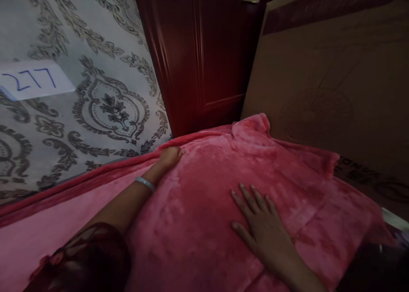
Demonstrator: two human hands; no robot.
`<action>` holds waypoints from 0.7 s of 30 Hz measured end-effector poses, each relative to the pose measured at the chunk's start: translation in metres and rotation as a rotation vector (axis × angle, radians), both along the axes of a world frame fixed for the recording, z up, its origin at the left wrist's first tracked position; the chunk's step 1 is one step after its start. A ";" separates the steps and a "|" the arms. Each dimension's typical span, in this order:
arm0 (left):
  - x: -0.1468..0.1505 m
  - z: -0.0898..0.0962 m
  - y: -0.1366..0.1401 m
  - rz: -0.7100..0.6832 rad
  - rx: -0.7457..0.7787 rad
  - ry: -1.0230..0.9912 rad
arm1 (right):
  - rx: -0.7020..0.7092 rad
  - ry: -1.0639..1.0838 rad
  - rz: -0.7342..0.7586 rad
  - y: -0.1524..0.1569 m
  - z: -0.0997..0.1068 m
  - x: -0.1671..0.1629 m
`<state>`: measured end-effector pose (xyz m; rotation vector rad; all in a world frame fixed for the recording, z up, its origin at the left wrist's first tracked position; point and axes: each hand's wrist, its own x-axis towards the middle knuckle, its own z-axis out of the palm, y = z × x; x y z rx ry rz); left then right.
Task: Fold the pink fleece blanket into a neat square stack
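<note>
A plush pink blanket [204,189] spreads across the surface before me, smooth on the left and wrinkled on the right. Near its far edge, by the wall, my left hand [171,156] is closed on the fabric with curled fingers. A pale bracelet [145,183] circles the left wrist. My right hand [263,224] lies flat on the blanket's right half, fingers spread, holding nothing. At the far corner the cloth bunches into a raised fold [252,130].
Patterned grey wallpaper [111,108] rises at the left, bearing a paper marked 277 [35,79]. A dark red wooden panel [191,62] stands behind the blanket. On the right, a large cardboard box [329,83] stands close against the blanket.
</note>
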<state>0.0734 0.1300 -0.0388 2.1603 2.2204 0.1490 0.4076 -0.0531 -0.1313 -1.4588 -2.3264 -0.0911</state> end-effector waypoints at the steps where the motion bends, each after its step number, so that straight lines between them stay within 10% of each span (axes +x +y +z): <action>1: 0.001 -0.007 -0.005 0.023 0.033 0.011 | 0.001 0.001 0.002 0.000 0.000 0.000; 6: 0.001 -0.019 -0.008 0.066 0.077 0.026 | -0.032 -0.011 -0.017 -0.001 0.004 -0.001; 15: 0.058 0.025 -0.047 -0.085 0.142 0.063 | -0.216 0.001 -0.034 0.000 0.027 -0.009; 21: 0.105 -0.012 -0.093 -0.305 0.075 0.111 | -0.290 0.074 -0.008 -0.003 0.046 -0.010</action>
